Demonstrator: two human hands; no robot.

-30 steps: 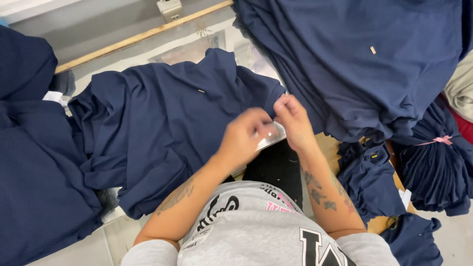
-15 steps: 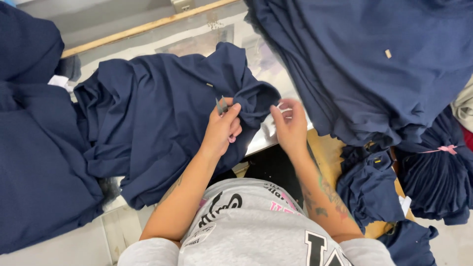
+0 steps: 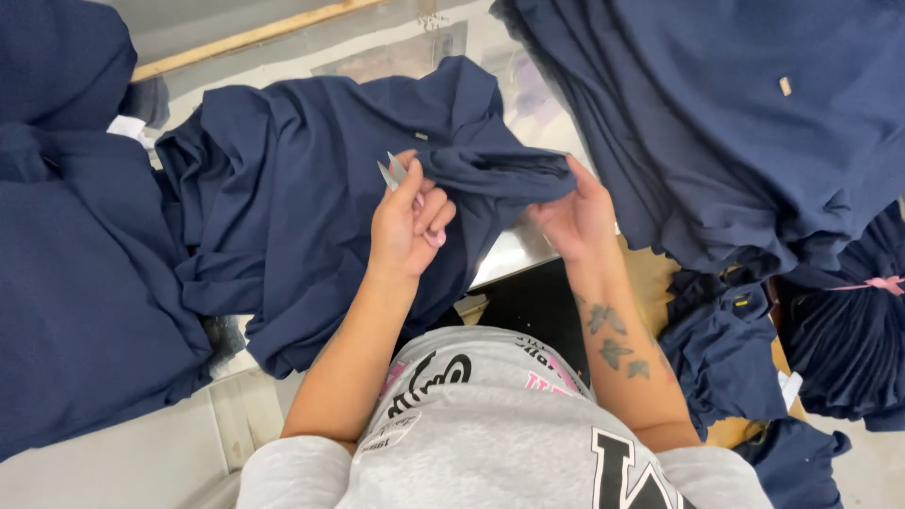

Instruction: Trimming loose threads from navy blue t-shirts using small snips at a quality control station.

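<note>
We trim: our left hand [image 3: 407, 221] pinches snips [image 3: 391, 171] over the navy shirt [image 3: 311, 217] on the table [image 3: 141, 452]; our right hand [image 3: 575, 219] grips its fold. Next likely needs finding loose threads.

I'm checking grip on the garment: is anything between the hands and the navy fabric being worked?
Nothing visible. The left hand, holding small snips, touches the navy garment directly; the right hand grips its bunched edge.

Left hand [image 3: 407, 219] curled shut — right hand [image 3: 577, 215] pinching, fingers bent.
</note>
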